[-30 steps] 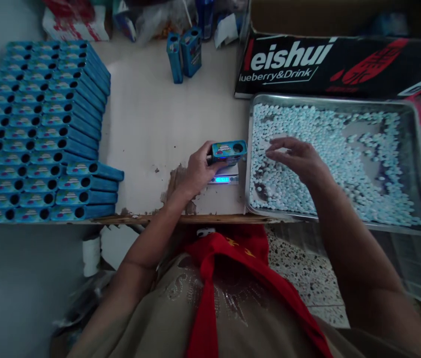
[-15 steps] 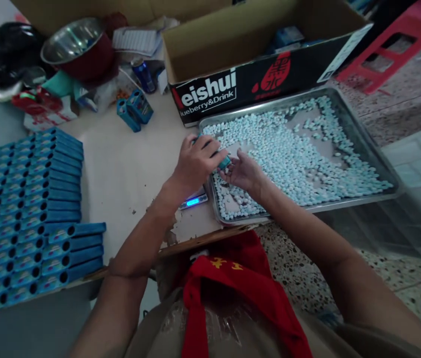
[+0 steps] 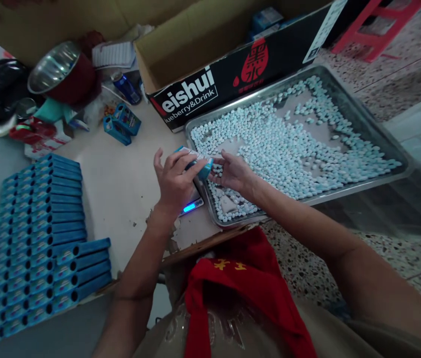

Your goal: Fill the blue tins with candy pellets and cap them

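Note:
My left hand (image 3: 176, 180) is wrapped round a small blue and white box (image 3: 205, 169), held tilted above the left edge of a metal tray (image 3: 348, 190). Pale blue candies (image 3: 273, 149) cover much of the tray. Palm up beside the box's right end is my right hand (image 3: 234, 173), its fingers slightly curled at the box. A few candies appear at its fingertips; whether it grips them is hard to tell. Under my left hand, a scale with a lit blue display (image 3: 191, 206) is partly hidden.
Rows of blue boxes (image 3: 42, 233) stand at the left. Two blue boxes (image 3: 123, 123), a blue can (image 3: 126, 88) and a red bowl (image 3: 64, 74) sit further back. A black carton (image 3: 232, 74) borders the tray; a red stool (image 3: 379, 27) is beyond.
My left hand has turned and shifted left with the box, which now shows more of its side. My right hand stays close to it. The view has also shifted.

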`<state>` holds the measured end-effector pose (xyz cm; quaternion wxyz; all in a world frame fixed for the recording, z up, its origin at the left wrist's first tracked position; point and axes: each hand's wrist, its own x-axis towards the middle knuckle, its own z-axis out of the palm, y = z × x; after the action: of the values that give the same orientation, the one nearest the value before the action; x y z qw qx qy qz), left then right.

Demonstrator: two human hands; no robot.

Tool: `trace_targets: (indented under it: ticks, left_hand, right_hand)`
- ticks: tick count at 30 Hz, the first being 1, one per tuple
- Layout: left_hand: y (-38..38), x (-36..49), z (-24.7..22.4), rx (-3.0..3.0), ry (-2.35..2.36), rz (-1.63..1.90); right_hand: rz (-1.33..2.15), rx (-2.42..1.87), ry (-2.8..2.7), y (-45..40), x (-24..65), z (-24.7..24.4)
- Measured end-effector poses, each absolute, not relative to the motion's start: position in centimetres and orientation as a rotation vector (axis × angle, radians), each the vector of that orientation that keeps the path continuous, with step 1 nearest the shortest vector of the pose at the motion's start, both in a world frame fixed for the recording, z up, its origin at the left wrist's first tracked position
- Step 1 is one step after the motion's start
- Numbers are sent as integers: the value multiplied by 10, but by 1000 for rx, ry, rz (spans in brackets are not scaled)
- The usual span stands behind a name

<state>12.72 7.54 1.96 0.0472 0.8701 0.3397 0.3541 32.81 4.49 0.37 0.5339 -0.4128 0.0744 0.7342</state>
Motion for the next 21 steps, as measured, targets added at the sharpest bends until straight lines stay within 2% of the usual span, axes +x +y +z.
trace_targets:
  ticks: [10, 15, 21]
  left_hand:
    - [68, 118, 0, 2516, 1170, 1177]
    - [63, 85, -20, 1857, 1288, 1401]
    - [40, 54, -59, 1247, 1267, 1349]
  right_hand:
    - [1727, -1019, 89, 39, 326, 13]
    - [1840, -1047, -20, 40, 331, 4]
    - [1830, -1094, -149, 40, 353, 5]
